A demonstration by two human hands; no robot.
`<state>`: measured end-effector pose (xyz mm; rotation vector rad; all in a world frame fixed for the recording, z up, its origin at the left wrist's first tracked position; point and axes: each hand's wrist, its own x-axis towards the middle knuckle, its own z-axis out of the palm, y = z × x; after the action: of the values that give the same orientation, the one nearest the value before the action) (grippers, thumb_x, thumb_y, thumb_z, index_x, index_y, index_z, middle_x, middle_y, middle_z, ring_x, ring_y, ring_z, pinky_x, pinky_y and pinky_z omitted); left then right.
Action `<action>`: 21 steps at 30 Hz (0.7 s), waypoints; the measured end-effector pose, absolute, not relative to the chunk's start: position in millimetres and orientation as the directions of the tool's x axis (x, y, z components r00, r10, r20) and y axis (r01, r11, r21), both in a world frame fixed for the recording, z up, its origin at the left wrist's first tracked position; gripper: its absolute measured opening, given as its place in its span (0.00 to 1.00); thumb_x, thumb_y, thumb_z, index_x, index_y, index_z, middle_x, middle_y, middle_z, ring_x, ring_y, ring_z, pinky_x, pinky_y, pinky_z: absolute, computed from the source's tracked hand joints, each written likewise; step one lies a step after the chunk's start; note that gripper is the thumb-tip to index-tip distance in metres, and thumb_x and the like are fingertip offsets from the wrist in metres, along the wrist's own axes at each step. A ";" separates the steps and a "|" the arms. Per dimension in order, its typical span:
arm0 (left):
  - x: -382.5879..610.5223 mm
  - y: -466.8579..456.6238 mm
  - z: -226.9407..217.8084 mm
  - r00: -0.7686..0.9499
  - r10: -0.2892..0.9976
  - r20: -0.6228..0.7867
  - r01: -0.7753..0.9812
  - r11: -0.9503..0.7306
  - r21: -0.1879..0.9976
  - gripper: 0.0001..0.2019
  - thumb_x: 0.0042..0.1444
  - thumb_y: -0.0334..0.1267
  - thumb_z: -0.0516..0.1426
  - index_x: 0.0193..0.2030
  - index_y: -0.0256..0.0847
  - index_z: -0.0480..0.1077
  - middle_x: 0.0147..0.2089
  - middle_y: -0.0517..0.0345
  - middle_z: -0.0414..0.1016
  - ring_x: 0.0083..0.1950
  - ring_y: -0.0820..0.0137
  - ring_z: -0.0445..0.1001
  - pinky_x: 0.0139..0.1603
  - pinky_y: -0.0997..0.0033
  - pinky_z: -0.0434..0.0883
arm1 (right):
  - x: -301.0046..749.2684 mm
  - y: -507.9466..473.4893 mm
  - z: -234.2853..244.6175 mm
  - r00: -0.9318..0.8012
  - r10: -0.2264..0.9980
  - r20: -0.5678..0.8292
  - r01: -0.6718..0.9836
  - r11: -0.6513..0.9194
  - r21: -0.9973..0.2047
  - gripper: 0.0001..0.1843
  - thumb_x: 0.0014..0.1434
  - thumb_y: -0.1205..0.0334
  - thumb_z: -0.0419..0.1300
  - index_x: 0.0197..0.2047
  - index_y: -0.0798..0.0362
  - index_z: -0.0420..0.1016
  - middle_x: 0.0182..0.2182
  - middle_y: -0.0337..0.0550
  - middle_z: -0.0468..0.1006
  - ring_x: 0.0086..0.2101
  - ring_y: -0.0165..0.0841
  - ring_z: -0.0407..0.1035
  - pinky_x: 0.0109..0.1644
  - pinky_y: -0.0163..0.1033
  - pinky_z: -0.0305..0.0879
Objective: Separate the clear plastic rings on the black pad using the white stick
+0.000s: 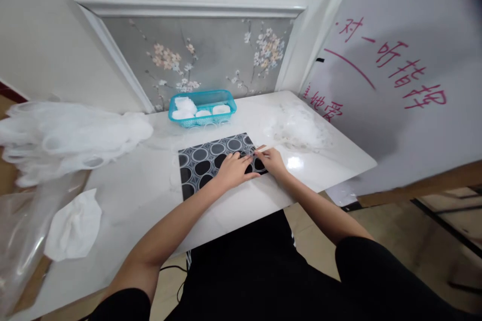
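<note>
Marble-white table (150,195) fills my view, with a heap of clear plastic film (60,133) at ten o'clock and a teal basket (202,106) of white cups at twelve. Dead centre lies the black mat (203,163) printed with rings. My left hand (235,170) presses flat on its right end, fingers spread and gripping nothing. My right hand (271,160), at three o'clock of the left and touching the mat's edge, pinches a thin pale stick (265,148). I judge it best to keep the mat pinned firmly and the stick low and steady.
</note>
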<state>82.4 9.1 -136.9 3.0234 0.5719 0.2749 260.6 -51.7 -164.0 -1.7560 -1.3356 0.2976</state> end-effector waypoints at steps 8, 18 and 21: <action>97.0 5.0 -154.9 0.937 0.324 0.127 0.316 -0.945 0.084 0.33 0.58 0.63 0.47 0.58 0.40 0.67 0.58 0.50 0.71 0.51 0.55 0.63 0.48 0.57 0.58 | 259.9 -54.6 -175.7 0.454 0.848 0.274 0.625 -0.083 -0.776 0.19 0.60 0.54 0.55 0.22 0.55 0.75 0.30 0.44 0.81 0.28 0.33 0.71 0.29 0.34 0.62; 97.3 4.1 -152.0 0.940 0.326 0.102 0.317 -0.944 0.090 0.35 0.57 0.64 0.47 0.58 0.37 0.67 0.57 0.48 0.71 0.50 0.55 0.63 0.48 0.58 0.56 | 249.2 -61.7 -179.1 0.332 0.872 0.360 0.843 -0.104 -0.528 0.13 0.61 0.63 0.53 0.36 0.51 0.79 0.36 0.46 0.81 0.48 0.44 0.64 0.52 0.48 0.57; 97.3 3.3 -151.7 0.941 0.323 0.102 0.313 -0.944 0.100 0.35 0.56 0.65 0.48 0.58 0.37 0.67 0.57 0.47 0.71 0.51 0.55 0.63 0.48 0.57 0.56 | 251.1 -60.1 -177.7 0.350 0.867 0.353 0.809 -0.091 -0.580 0.13 0.61 0.63 0.53 0.33 0.52 0.79 0.36 0.45 0.81 0.44 0.42 0.67 0.50 0.45 0.59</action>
<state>97.3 3.3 -151.7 3.0136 0.4945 0.1793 251.1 -60.1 -177.7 -1.8987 -1.4636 0.1032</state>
